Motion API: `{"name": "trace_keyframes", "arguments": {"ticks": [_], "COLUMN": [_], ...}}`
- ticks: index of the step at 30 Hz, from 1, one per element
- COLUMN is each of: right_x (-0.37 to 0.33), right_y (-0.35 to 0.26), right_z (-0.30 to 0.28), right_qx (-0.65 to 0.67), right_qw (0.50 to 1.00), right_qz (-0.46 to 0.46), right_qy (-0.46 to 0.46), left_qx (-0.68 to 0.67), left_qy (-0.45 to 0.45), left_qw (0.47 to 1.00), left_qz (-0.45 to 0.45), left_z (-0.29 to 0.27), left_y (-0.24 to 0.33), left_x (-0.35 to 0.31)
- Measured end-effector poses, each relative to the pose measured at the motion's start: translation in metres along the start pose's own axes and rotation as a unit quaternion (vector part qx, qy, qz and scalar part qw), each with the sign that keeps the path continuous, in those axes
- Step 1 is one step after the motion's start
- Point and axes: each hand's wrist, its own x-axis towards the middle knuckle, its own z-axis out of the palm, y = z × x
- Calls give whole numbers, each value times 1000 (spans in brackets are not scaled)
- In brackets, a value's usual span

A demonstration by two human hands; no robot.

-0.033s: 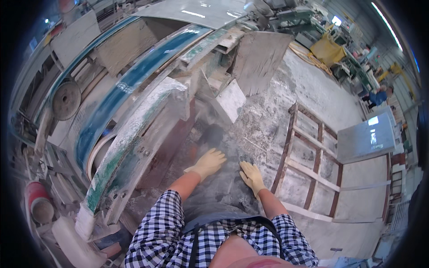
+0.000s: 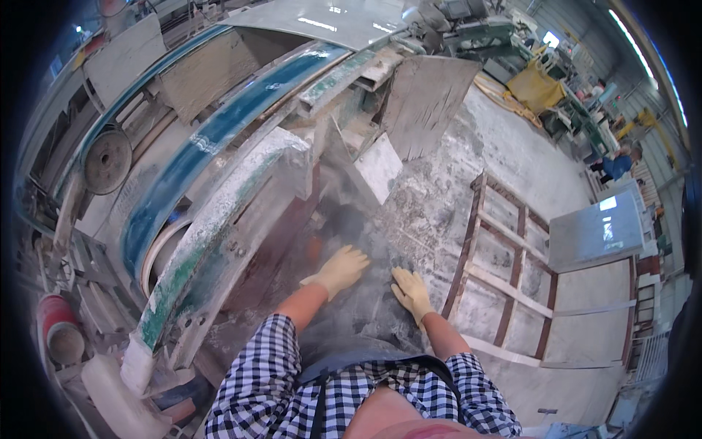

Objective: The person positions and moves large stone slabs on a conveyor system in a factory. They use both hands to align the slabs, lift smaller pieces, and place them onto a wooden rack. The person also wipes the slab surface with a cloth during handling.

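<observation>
My left hand (image 2: 340, 271), in a pale cream glove, reaches forward with its fingers stretched out and holds nothing that I can see. To its right is my right hand (image 2: 412, 291), gloved alike, fingers out and nothing visible in them. Both hover or rest in front of a dark, wet-looking apron (image 2: 344, 329); I cannot tell whether they touch it. Left of my left hand runs a worn green-and-white metal beam (image 2: 197, 241) of a machine. A pale angled plate (image 2: 379, 168) stands out from the machine ahead of my hands.
A blue curved machine rail (image 2: 190, 154) lies beyond the beam. Ahead leans a weathered board (image 2: 428, 106). On the right, a rusty metal frame (image 2: 518, 256) lies near a glossy grey slab (image 2: 596, 230). A person in blue (image 2: 619, 167) is far right. A red cylinder (image 2: 58, 314) sits at left.
The surroundings have shifted very slightly in the picture. Both hands keep nearly the same place and shape.
</observation>
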Motion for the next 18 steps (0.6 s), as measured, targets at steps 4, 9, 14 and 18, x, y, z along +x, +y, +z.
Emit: {"name": "trace_keyframes", "arguments": {"ticks": [4, 9, 14, 18], "right_x": [9, 31, 66, 85], "right_y": [-6, -23, -39, -46], "right_z": [-2, -7, -10, -10], "right_qx": [-4, -44, -23, -1], "right_qw": [999, 994, 988, 980], "right_qz": [-35, -34, -38, -28], "right_qy": [-10, -91, -146, -195], "left_qx": [-71, -145, -217, -227], "left_qy": [16, 29, 106, 96], "left_qw": [997, 985, 950, 945], "left_qz": [-10, -84, -200, -216], "left_z": [11, 31, 29, 21], "left_y": [-13, -24, -47, -59], "left_x": [-9, -4, 5, -1]}}
